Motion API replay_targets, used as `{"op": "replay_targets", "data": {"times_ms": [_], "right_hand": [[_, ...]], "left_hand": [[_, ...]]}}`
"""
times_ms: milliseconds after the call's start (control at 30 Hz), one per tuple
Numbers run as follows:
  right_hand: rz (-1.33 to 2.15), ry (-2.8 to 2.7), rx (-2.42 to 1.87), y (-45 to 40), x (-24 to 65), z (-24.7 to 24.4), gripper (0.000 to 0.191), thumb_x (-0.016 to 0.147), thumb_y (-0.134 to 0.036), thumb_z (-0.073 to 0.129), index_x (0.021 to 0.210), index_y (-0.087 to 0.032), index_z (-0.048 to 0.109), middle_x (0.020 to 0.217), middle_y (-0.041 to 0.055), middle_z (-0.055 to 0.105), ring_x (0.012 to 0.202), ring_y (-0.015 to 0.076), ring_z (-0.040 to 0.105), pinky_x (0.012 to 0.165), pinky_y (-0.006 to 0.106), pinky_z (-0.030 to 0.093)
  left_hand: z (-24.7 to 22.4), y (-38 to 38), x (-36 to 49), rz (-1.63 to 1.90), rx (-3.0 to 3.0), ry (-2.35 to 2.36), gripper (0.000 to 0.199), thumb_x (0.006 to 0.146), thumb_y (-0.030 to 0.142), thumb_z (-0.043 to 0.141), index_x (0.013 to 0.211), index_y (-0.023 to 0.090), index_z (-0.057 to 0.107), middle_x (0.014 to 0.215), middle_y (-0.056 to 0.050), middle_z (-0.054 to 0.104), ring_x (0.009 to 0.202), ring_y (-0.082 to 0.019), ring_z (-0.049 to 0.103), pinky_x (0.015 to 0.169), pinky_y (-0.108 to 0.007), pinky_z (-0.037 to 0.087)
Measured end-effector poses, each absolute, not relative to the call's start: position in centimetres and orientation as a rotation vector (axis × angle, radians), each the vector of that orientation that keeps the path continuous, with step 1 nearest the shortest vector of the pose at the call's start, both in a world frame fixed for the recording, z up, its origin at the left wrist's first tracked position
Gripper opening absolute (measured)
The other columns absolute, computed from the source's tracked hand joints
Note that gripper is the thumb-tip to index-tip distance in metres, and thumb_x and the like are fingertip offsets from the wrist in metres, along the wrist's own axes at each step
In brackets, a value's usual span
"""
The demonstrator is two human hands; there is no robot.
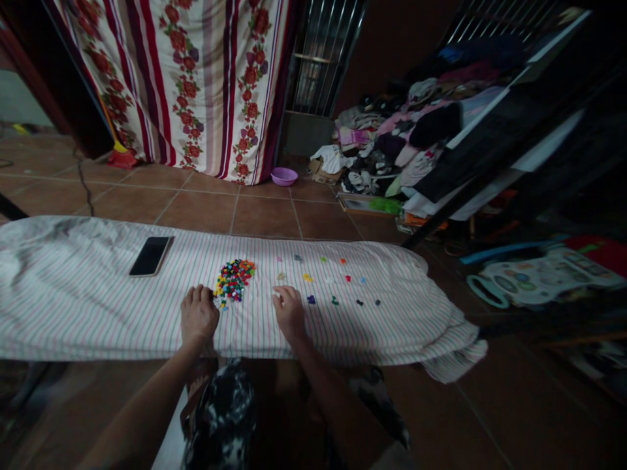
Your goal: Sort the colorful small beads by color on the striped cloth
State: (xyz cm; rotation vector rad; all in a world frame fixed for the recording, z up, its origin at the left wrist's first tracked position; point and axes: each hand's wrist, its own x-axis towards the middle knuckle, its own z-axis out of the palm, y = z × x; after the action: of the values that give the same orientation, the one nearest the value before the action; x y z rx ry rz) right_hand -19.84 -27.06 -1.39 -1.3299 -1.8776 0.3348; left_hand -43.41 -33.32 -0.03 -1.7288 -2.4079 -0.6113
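Observation:
A pile of small multicoloured pieces point(235, 279) lies on the striped cloth point(98, 300). My left hand point(199, 313) rests at the pile's left edge, fingers bent and close together; whether anything is under the fingertips is hidden. Right of the pile, my right hand point(289, 310) is above the cloth with thumb and index finger bent towards each other; anything between them is too small to make out. Beyond it are small groups sorted by colour, among them yellow pieces point(307, 277), purple pieces point(311, 299), green pieces point(335, 300) and red pieces point(348, 279).
A phone point(151, 256) lies on the cloth at the left. Past the far edge, a purple basin point(284, 176) stands on the tiled floor by a floral curtain point(196, 85). Heaped clothes point(392, 137) are at the back right.

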Motion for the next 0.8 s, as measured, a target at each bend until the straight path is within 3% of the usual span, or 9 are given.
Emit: {"op": "replay_targets", "data": {"times_ms": [500, 800], "right_hand": [[0.426, -2.149, -1.262, -26.9, -19.5, -1.8, 0.019, 0.090, -0.013, 0.058, 0.099, -0.020, 0.074, 0.099, 0.0065, 0.069, 0.096, 0.0200, 0.059, 0.090, 0.032, 0.047], [0.411, -2.117, -1.302, -27.4, -20.6, -1.8, 0.019, 0.092, -0.013, 0.057, 0.096, -0.021, 0.073, 0.099, 0.0067, 0.068, 0.097, 0.0215, 0.057, 0.090, 0.035, 0.046]], "left_hand": [[0.7, -33.4, -43.2, -0.601, -1.736, -2.402, 0.026, 0.088, 0.015, 0.042, 0.104, 0.014, 0.062, 0.124, -0.017, 0.061, 0.121, -0.031, 0.050, 0.099, -0.047, 0.041], [0.4, -33.4, -43.3, -0.601, -1.733, -2.383, 0.026, 0.089, 0.016, 0.042, 0.105, 0.014, 0.062, 0.124, -0.017, 0.061, 0.122, -0.032, 0.049, 0.099, -0.046, 0.041]]}}
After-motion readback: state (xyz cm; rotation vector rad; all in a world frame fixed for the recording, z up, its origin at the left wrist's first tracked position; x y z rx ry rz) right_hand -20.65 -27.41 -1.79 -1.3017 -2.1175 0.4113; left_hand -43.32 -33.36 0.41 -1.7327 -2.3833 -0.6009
